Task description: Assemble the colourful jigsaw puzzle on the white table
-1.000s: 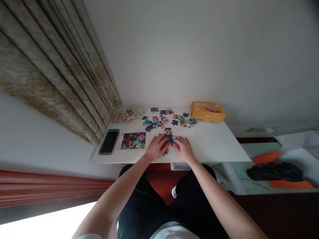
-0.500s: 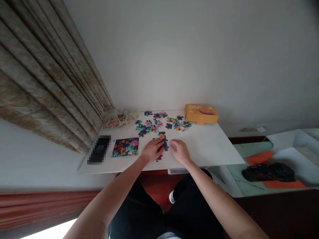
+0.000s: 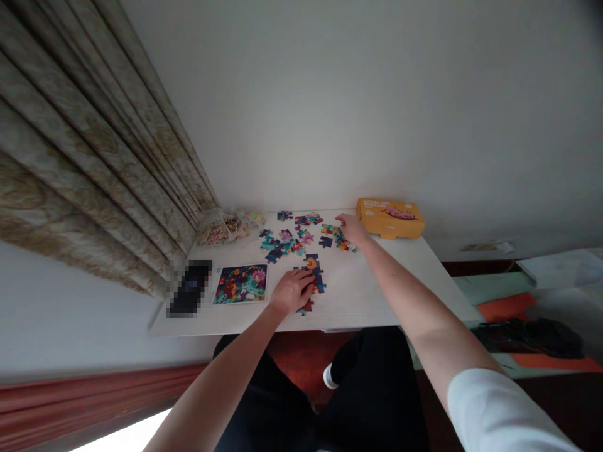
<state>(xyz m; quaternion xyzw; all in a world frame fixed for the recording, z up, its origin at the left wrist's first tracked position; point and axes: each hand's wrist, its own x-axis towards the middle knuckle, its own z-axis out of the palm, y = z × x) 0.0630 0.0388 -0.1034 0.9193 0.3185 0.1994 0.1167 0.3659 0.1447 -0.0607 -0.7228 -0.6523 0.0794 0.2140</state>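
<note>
My left hand [image 3: 293,291] lies with its fingers spread over a partly joined strip of jigsaw puzzle [image 3: 311,263], near the front of the table. It covers part of the strip; dark blue and red pieces show around it. My right hand [image 3: 352,228] is stretched out to the back right, over loose puzzle pieces [image 3: 342,240] and beside the yellow box. Its fingers point left and look apart; what lies beneath them is hidden. A dark blue puzzle piece [image 3: 325,242] lies just left of it. More loose puzzle pieces [image 3: 285,247] are scattered left of centre.
A colourful picture card [image 3: 240,284] and a blurred-out dark phone-like object [image 3: 190,289] lie at left. Clear bags of small items [image 3: 223,229] stand by the curtain [image 3: 117,138]. The yellow box [image 3: 390,218] stands against the wall. Dark and orange objects lie lower right.
My right hand has moved from beside the joined strip forward and right to the loose pieces near the box. My left hand stays on the strip. The view has shifted slightly.
</note>
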